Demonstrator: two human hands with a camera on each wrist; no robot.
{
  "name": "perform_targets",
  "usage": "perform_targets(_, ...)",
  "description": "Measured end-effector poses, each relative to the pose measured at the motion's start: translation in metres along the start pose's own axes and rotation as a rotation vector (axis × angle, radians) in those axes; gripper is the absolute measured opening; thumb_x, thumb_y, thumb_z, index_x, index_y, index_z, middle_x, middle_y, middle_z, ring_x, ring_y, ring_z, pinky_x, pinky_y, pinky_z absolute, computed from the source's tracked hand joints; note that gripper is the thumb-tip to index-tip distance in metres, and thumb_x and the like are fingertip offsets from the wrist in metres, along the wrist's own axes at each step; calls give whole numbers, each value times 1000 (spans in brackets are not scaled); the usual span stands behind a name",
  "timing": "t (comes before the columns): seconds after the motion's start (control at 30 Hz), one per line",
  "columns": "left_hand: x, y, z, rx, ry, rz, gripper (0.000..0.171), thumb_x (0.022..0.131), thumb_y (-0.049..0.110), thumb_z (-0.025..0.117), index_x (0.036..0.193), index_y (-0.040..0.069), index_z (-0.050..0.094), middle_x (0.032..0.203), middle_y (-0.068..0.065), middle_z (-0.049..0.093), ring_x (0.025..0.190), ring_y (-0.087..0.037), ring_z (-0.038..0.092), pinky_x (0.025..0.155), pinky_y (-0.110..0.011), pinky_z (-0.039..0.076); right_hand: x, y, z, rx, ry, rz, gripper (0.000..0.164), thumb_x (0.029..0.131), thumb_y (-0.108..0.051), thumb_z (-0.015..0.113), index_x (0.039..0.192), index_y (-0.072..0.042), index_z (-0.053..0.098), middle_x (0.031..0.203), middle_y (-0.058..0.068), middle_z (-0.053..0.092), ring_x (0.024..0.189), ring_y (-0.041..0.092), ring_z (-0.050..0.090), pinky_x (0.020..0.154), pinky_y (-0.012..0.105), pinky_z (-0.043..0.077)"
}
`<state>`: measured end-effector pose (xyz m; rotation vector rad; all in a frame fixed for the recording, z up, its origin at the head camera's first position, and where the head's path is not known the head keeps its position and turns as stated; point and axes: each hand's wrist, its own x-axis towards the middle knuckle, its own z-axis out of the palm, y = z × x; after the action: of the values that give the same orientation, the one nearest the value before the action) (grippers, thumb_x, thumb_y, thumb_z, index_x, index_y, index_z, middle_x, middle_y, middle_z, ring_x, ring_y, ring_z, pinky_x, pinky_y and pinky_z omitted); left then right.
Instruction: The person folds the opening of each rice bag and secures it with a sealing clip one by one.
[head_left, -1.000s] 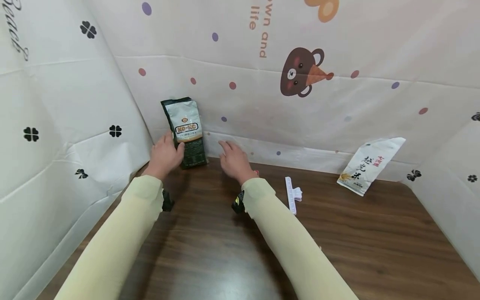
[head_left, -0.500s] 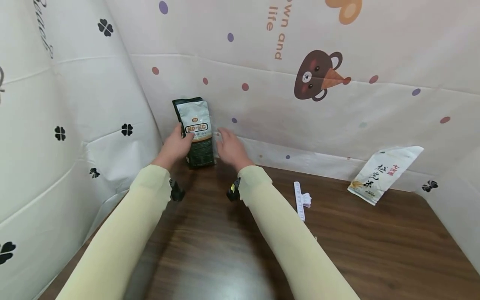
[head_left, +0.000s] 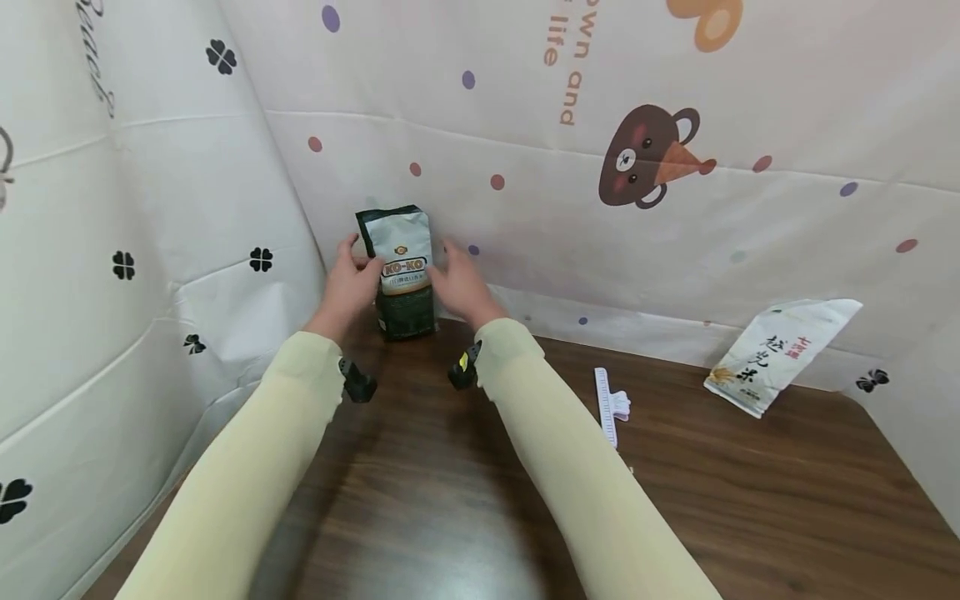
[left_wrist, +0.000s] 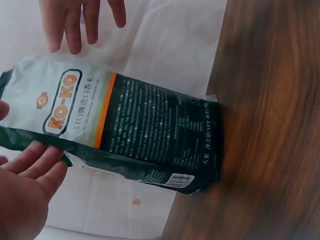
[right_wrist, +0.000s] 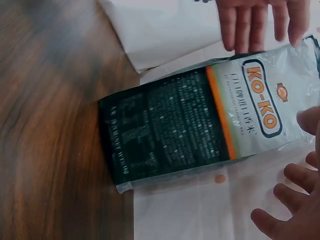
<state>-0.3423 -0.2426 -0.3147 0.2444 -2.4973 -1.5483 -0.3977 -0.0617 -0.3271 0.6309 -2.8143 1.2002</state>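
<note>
A green and white KO-KO rice bag [head_left: 408,310] stands upright on the brown wooden table, near the cloth backdrop. My left hand [head_left: 348,287] is at the bag's left side, its fingers along the side seam and its thumb toward the front. On the right side, my right hand [head_left: 461,287] has its fingers spread and its thumb beside the printed front. In the right wrist view, the right fingers [right_wrist: 295,192] stand apart from the bag's edge. Seen from the left wrist, the left fingers [left_wrist: 42,162] lie against the bag's green side panel.
To the right, a white sealing clip [head_left: 605,408] with a ruler-like bar lies on the table [head_left: 750,492]. Farther right, a white rice bag [head_left: 780,354] leans against the backdrop [head_left: 525,233]. Cloth also encloses the left and right sides.
My right hand has moved left and up to the rice bag's side. The left hand has shifted higher along the bag. The head view has turned slightly left.
</note>
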Motion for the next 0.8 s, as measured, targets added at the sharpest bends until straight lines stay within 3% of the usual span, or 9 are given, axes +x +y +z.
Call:
perform_targets(0.17,-2,-1,2,26,59,56,79,95,51,51,156,27,8,124,-17,58,111,-29,56,96,-48,46,3,-1,-6,160,3,15,70,98,-41,53,155,-28,16,157,1,32,144,23,32,113,44,34)
perform_targets(0.3,-3,0,4,76,112,122,65,94,56,51,149,26,32,108,-13,59,95,-26,56,78,-40,48,9,-4,-10,272,18,-20,60,98,-35,54,151,-35,25,155,0,36,141,22,37,109,42,40)
perform_targets(0.4,-5,1,3,89,168,164,50,95,53,52,133,21,50,102,-11,55,90,-25,51,74,-36,44,13,-6,-14,326,58,-61,47,100,-27,53,145,-29,40,150,2,43,137,20,42,108,39,42)
perform_targets(0.5,-6,3,1,110,209,201,43,95,49,54,118,14,59,112,-13,54,105,-27,50,86,-42,45,15,-9,-19,359,94,-80,37,100,-21,53,137,-22,49,143,1,49,134,18,46,107,36,43)
perform_targets(0.6,-6,4,1,61,187,235,37,95,44,58,108,10,61,122,-12,54,120,-27,49,99,-46,43,15,-12,-24,346,102,-84,34,99,-19,54,133,-22,53,141,-3,52,133,16,47,107,35,42)
perform_targets(0.67,-7,3,2,18,169,254,33,95,40,58,103,8,60,116,-12,58,113,-26,53,95,-44,45,14,-14,-26,331,92,-86,32,99,-18,55,132,-22,55,143,-4,51,134,16,47,108,34,41)
perform_targets(0.8,-8,1,4,-28,181,274,28,96,35,59,97,8,62,98,-11,65,87,-19,54,74,-31,45,10,-15,-29,298,65,-101,24,99,-18,55,123,-16,60,141,-3,53,134,17,47,108,34,42)
